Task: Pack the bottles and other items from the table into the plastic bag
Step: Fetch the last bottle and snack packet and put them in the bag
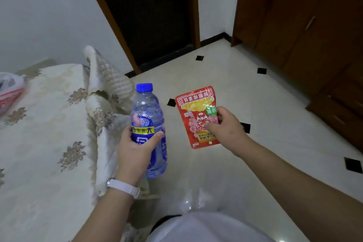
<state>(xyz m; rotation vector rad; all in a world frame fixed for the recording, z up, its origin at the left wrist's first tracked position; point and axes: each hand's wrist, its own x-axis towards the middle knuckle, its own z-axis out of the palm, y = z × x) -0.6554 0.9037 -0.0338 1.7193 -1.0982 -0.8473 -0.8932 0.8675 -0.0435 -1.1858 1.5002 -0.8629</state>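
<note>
Left hand: the left hand [137, 149] wraps around the lower body of a water bottle [148, 129], thumb across the front of the label, fingers behind; a white wristband [123, 187] sits on that wrist.
Water bottle: clear plastic, blue cap on, blue and yellow label; held upright with a slight tilt, in the air just beside the table's edge and above the floor.
Right hand: the right hand [225, 125] pinches a red snack packet [197, 117] at its right edge, thumb on the printed face, fingers behind it.
Snack packet: flat red pouch with yellow and green print, turned so the lettering reads upside down; held over the floor, near the bottle but not touching it.
Table: the table [45, 124] is at the left, covered by a cream cloth with a floral pattern that hangs in folds at the corner.
Plastic bag: a red and white plastic bag [9, 92] lies on the table at the far left edge of view, blurred, well apart from both hands.
Floor: pale tiled floor [275, 124] with small black diamond insets.
Background: a dark doorway [149, 10] ahead and a brown wooden wardrobe [314, 25] at the right.
</note>
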